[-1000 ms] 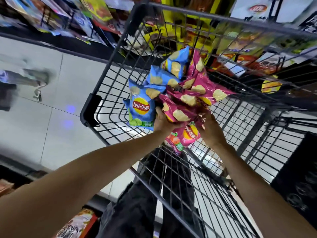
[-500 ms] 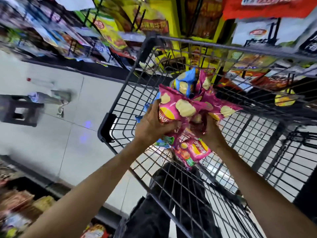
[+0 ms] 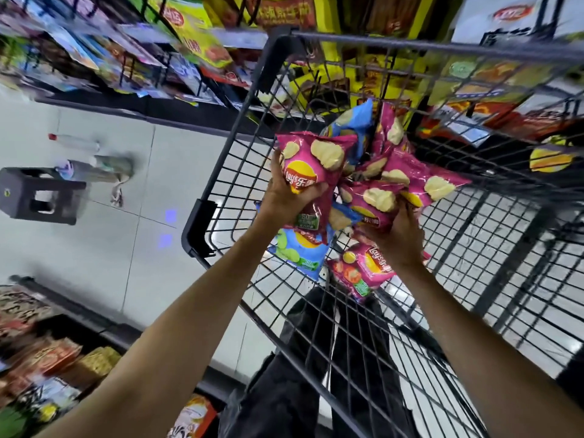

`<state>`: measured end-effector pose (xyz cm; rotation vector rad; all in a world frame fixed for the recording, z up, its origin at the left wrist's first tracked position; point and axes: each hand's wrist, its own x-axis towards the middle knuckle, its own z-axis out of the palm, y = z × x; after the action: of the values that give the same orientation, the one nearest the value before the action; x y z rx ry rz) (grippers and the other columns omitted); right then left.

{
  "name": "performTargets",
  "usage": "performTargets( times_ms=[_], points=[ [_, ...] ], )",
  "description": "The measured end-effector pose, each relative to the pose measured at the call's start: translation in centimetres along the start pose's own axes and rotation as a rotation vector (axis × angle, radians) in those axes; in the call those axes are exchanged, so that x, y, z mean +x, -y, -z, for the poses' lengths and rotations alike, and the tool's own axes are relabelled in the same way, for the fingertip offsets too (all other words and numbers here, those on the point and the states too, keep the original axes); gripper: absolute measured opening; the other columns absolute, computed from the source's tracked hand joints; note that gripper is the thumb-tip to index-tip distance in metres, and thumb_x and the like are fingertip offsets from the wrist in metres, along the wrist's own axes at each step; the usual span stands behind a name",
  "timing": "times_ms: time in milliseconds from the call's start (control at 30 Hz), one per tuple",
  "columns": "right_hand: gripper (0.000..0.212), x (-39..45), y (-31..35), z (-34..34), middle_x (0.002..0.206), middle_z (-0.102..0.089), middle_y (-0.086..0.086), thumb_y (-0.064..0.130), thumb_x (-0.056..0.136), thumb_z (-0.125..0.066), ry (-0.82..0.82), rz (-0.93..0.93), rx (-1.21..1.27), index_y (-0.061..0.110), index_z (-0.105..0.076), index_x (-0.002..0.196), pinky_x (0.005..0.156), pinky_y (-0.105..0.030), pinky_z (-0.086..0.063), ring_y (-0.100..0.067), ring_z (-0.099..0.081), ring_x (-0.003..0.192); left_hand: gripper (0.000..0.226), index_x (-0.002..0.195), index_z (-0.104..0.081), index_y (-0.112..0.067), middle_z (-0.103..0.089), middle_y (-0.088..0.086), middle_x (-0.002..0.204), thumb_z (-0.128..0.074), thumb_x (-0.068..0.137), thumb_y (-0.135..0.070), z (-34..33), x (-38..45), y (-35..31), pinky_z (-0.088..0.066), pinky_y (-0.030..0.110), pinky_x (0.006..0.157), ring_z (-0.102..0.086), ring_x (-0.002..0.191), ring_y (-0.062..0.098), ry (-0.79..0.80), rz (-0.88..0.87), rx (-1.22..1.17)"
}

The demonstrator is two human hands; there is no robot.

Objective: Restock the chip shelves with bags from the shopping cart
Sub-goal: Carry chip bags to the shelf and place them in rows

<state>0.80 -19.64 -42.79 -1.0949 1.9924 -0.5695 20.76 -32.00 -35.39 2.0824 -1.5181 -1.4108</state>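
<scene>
Pink foil, left grip: the left hand [image 3: 286, 192] is closed around one pink chip bag [image 3: 311, 172], fingers wrapped over its printed front, bag held upright.
Right grip: the right hand [image 3: 396, 238] clamps the bottoms of a bunch of pink bags [image 3: 401, 184], which fan outward above it.
Blue bags: one blue bag [image 3: 298, 252] hangs below the left hand; another [image 3: 352, 123] stands behind the pink one. Which hand carries them cannot be told.
Location: all bags sit above the wire basket of the shopping cart [image 3: 227, 172], between its walls.
Bag condition: glossy, puffed, crinkled film; seals appear intact; one lower pink bag [image 3: 361, 270] dangles under the right wrist.
Shelves: chip shelves [image 3: 189, 42] lie beyond the cart's far rim, well apart from the hands.
Progress: judged early in this load; bags are gathered but none of them is placed yet.
Remaining: carry to shelf, sort by colour, face fronts outward.
</scene>
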Motion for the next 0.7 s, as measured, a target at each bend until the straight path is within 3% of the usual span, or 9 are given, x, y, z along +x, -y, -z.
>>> performTargets(
  times_ms=[100, 167, 233, 333, 400, 467, 567, 667, 700],
  points=[
    [0.093, -0.7, -0.6, 1.1, 0.088, -0.071, -0.008, 0.078, 0.060, -0.065, 0.003, -0.042, -0.037, 0.009, -0.055, 0.121, 0.063, -0.033, -0.044, -0.033, -0.068, 0.081, 0.123, 0.151, 0.005, -0.012, -0.053, 0.001, 0.133, -0.087, 0.069, -0.007, -0.5, -0.8, -0.2, -0.048, 0.031, 0.103, -0.054, 0.120, 0.015, 0.107, 0.011, -0.048],
    [0.101, -1.3, -0.7, 1.9, 0.068, -0.063, -0.001, 0.091, 0.055, -0.053, 0.008, -0.092, 0.009, 0.006, -0.060, 0.110, 0.054, -0.025, -0.039, -0.026, -0.066, 0.063, 0.118, 0.151, 0.008, -0.007, -0.051, -0.003, 0.128, -0.080, 0.074, 0.007, -1.0, -1.1, 0.5, -0.050, 0.015, 0.090, -0.052, 0.116, 0.013, 0.187, 0.017, -0.060],
    [0.104, -1.8, -1.1, 2.4, 0.062, -0.060, 0.001, 0.092, 0.055, -0.052, -0.008, -0.100, 0.021, 0.003, -0.061, 0.109, 0.048, -0.022, -0.037, -0.023, -0.063, 0.055, 0.131, 0.152, 0.012, -0.015, -0.049, -0.006, 0.134, -0.089, 0.068, -0.012, -1.2, -1.7, 0.8, -0.047, 0.021, 0.095, -0.051, 0.119, 0.012, 0.260, 0.036, -0.042],
    [0.096, -2.6, -0.8, 3.1, 0.068, -0.064, -0.003, 0.086, 0.060, -0.056, -0.054, -0.076, -0.016, 0.009, -0.055, 0.117, 0.051, -0.032, -0.050, -0.024, -0.064, 0.059, 0.142, 0.152, -0.002, -0.016, -0.054, -0.011, 0.128, -0.091, 0.046, -0.048, -1.5, -1.9, 1.1, -0.047, 0.033, 0.101, -0.056, 0.120, 0.011, 0.321, 0.006, 0.000],
    [0.097, -3.3, -0.5, 3.5, 0.072, -0.066, -0.005, 0.085, 0.061, -0.055, -0.072, -0.071, -0.047, 0.011, -0.052, 0.122, 0.056, -0.034, -0.054, -0.023, -0.065, 0.061, 0.133, 0.149, -0.018, -0.007, -0.060, -0.008, 0.122, -0.091, 0.044, -0.044, -1.6, -1.4, 1.6, -0.052, 0.031, 0.096, -0.061, 0.111, 0.007, 0.283, -0.037, -0.036],
    [0.098, -4.0, -0.2, 4.2, 0.077, -0.068, -0.006, 0.086, 0.062, -0.057, -0.079, -0.064, -0.073, 0.012, -0.050, 0.126, 0.061, -0.037, -0.057, -0.024, -0.066, 0.067, 0.107, 0.137, -0.041, -0.002, -0.067, 0.002, 0.115, -0.094, 0.049, -0.032, -1.4, -1.4, 1.0, -0.056, 0.032, 0.092, -0.067, 0.101, 0.006, 0.241, -0.098, -0.039],
    [0.082, -5.5, 0.1, 5.9, 0.089, -0.070, -0.009, 0.065, 0.070, -0.075, -0.099, -0.102, -0.120, 0.013, -0.048, 0.128, 0.072, -0.040, -0.058, -0.029, -0.068, 0.081, 0.061, 0.112, -0.058, -0.018, -0.070, 0.000, 0.101, -0.093, 0.062, -0.011, -0.4, -1.6, 1.1, -0.056, 0.018, 0.081, -0.066, 0.084, -0.010, 0.220, -0.128, -0.015],
    [0.075, -8.1, 1.4, 8.1, 0.100, -0.069, -0.011, 0.054, 0.072, -0.080, -0.159, -0.155, -0.073, 0.017, -0.047, 0.128, 0.079, -0.043, -0.057, -0.032, -0.065, 0.093, 0.083, 0.124, -0.049, -0.012, -0.069, 0.002, 0.107, -0.097, 0.056, -0.021, 1.2, -2.9, 0.2, -0.058, 0.023, 0.080, -0.069, 0.098, 0.005, 0.225, -0.139, 0.021],
    [0.075, -9.3, 2.2, 8.9, 0.101, -0.068, -0.012, 0.053, 0.072, -0.080, -0.190, -0.159, -0.062, 0.017, -0.047, 0.129, 0.080, -0.043, -0.057, -0.032, -0.063, 0.094, 0.083, 0.127, -0.045, -0.007, -0.068, 0.002, 0.106, -0.094, 0.060, -0.015, 1.8, -3.6, -0.5, -0.056, 0.016, 0.074, -0.069, 0.094, 0.002, 0.237, -0.151, 0.019]
  ],
)
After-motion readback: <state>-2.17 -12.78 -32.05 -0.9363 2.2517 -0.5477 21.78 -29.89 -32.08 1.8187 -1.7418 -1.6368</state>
